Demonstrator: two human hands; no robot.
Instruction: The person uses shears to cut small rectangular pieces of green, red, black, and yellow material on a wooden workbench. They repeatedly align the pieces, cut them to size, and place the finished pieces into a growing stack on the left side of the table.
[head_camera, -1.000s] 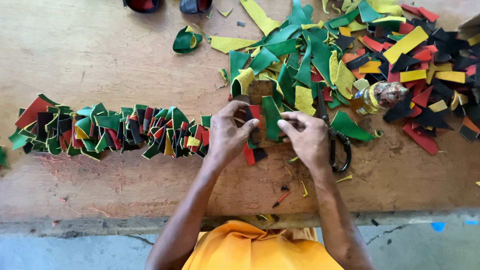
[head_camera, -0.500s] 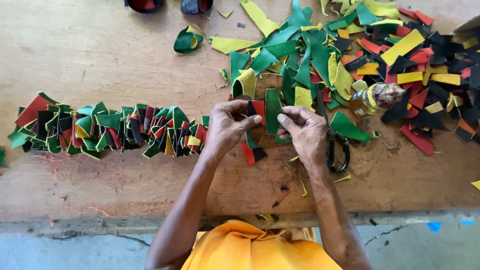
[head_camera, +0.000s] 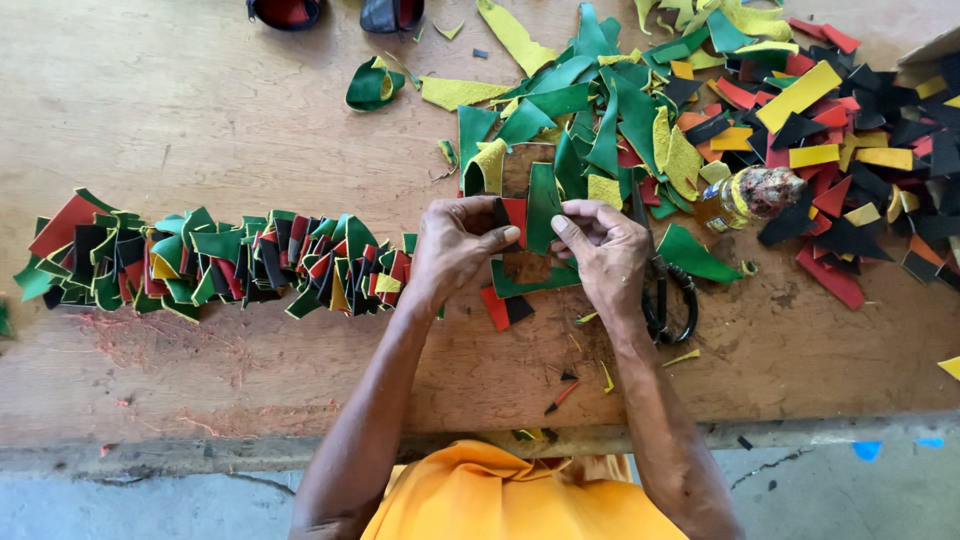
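Note:
A long row of folded green, red, black and yellow leather pieces lies across the wooden table, ending at my left hand. That hand pinches a small red and black piece at the row's right end. My right hand holds a green strip upright against it, thumb and fingers closed on its edge. A brown leather scrap and a green piece lie under both hands. A loose red and black piece rests just below them.
A large heap of cut green, yellow, red and black scraps covers the table's far right. Black scissors lie right of my right hand. A glue bottle lies on its side by the heap. The table's front edge is near.
Both hands have shifted slightly up the table and closer together. The green strip now stands between the fingertips against the red and black piece.

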